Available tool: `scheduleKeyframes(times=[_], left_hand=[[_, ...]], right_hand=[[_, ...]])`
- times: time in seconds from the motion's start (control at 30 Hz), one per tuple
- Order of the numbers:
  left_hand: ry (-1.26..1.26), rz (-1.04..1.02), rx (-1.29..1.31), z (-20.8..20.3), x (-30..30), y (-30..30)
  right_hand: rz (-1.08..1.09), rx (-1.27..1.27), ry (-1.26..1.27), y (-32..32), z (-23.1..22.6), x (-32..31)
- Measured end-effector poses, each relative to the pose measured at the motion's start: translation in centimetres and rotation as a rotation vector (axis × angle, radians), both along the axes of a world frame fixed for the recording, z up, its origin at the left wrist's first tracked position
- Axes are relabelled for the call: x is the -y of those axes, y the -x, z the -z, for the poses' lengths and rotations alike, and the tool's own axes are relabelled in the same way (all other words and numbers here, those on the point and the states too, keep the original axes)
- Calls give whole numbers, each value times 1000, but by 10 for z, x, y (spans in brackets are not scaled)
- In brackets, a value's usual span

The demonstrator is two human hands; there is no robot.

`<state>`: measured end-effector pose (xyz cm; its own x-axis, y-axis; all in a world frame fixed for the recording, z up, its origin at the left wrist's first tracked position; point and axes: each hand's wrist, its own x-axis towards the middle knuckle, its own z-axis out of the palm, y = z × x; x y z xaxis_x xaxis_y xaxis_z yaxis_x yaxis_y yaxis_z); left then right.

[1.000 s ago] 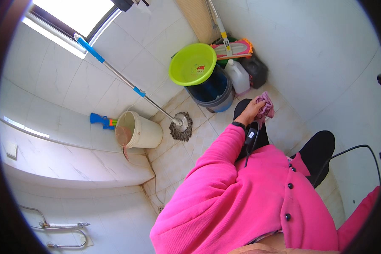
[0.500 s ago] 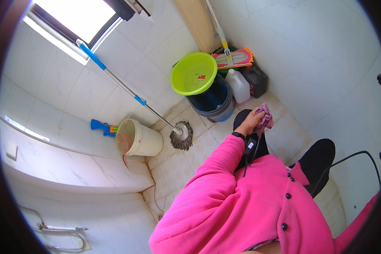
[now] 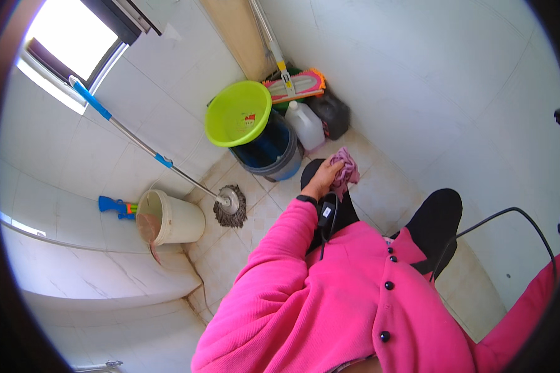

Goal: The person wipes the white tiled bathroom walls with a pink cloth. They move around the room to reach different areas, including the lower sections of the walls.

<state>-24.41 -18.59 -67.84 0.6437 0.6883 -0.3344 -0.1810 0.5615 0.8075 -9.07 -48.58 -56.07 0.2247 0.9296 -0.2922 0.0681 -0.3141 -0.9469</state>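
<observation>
My left hand (image 3: 323, 178) is closed around a crumpled purple cloth (image 3: 346, 173), held in front of my knee. A dark band circles the wrist, and a small black box with a cable (image 3: 326, 213) hangs just below it. Past the cloth stand a translucent white jug (image 3: 306, 126) and a blue-grey bucket (image 3: 269, 151), with a lime-green basin (image 3: 233, 118) tipped over the bucket's top. My right sleeve runs out at the lower right edge; the hand itself is out of sight.
A string mop (image 3: 231, 205) leans against the tiled wall beneath the window. Beside it a cream bucket (image 3: 183, 217) lies tilted near a blue toy-like object (image 3: 113, 205). A flat pink mop (image 3: 298, 85) and a dark container (image 3: 331, 116) fill the corner. A black cable (image 3: 498, 214) loops at right.
The view has turned to the right, so the buckets, mop and my arm all appear further left. My left hand keeps its hold on the purple cloth.
</observation>
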Motion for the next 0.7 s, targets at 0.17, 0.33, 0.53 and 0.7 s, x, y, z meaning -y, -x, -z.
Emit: scheduleKeyframes(times=[0.17,0.33,0.53,0.7], left_hand=[[-109,46,-82,-1,-2,1],[-41,-7,-30,-2,0,-1],[-33,-8,-54,-8,1,-2],[-39,-6,-33,-8,1,-2]], right_hand=[[-22,28,-15,1,-3,-7],[-34,41,-26,0,-6,-7],[-40,44,1,0,-4,-5],[-40,44,15,3,-3,-5]])
